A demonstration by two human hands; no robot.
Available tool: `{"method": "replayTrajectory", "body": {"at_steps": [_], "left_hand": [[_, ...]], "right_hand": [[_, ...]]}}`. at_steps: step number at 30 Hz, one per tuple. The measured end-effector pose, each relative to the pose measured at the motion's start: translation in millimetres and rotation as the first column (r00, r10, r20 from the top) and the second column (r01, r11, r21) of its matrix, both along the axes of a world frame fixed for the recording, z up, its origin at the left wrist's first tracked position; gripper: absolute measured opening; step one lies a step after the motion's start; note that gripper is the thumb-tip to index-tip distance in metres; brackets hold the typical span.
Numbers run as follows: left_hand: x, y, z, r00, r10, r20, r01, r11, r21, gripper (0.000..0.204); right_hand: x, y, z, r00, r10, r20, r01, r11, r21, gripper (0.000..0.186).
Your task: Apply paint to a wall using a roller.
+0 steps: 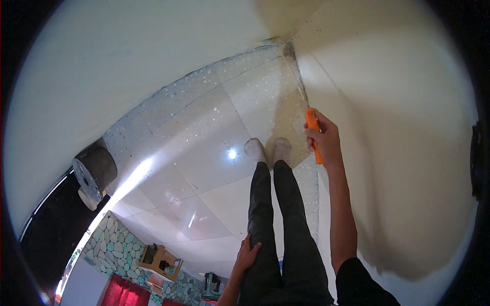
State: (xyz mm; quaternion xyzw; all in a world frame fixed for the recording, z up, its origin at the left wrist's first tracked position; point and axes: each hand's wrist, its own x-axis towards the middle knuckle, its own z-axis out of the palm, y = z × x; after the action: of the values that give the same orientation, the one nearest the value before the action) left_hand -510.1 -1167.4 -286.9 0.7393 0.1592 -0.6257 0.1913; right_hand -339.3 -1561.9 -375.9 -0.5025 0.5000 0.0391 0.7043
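My right hand (324, 136) is wrapped around the orange handle (316, 148) of a tool. A thin metal shaft extends from it along the wall and floor edge toward the room's corner; its far end is hard to make out. The right-hand wall (398, 127) is pale, with shadows on it. My left hand (247, 252) rests on my left thigh in dark trousers (263, 204), fingers apart and holding nothing. My feet in pale socks (254, 149) stand on the speckled, tiled floor (194, 143), a short way left of the tool.
A second pale wall (127, 46) meets the right one at the corner. A dark cylindrical bucket-like container (97, 168) sits at the left by a bright doorway edge. Lower left are stone-patterned surfacing (109, 239), a wooden box (158, 262) and red fabric (122, 290).
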Motion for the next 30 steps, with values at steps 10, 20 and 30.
{"method": "replayTrajectory", "body": {"at_steps": [10, 20, 30], "left_hand": [[-6.0, 2.0, -5.4, 1.000, -0.013, 0.013, 0.014, 1.000, -0.018, 0.074], [-4.2, -6.8, -5.8, 0.999, -0.027, 0.030, 0.028, 0.999, -0.031, 0.070], [-7.3, -13.9, -8.8, 1.000, -0.018, 0.006, 0.018, 0.998, -0.056, 0.072]], "right_hand": [[-4.3, -1.5, -30.6, 0.998, -0.014, 0.068, 0.014, 1.000, 0.001, 0.035], [3.6, -25.4, -9.4, 0.990, 0.128, -0.065, -0.125, 0.991, 0.051, 0.049], [16.0, -45.5, -59.2, 0.991, 0.137, 0.005, -0.137, 0.985, 0.102, 0.048]]}}
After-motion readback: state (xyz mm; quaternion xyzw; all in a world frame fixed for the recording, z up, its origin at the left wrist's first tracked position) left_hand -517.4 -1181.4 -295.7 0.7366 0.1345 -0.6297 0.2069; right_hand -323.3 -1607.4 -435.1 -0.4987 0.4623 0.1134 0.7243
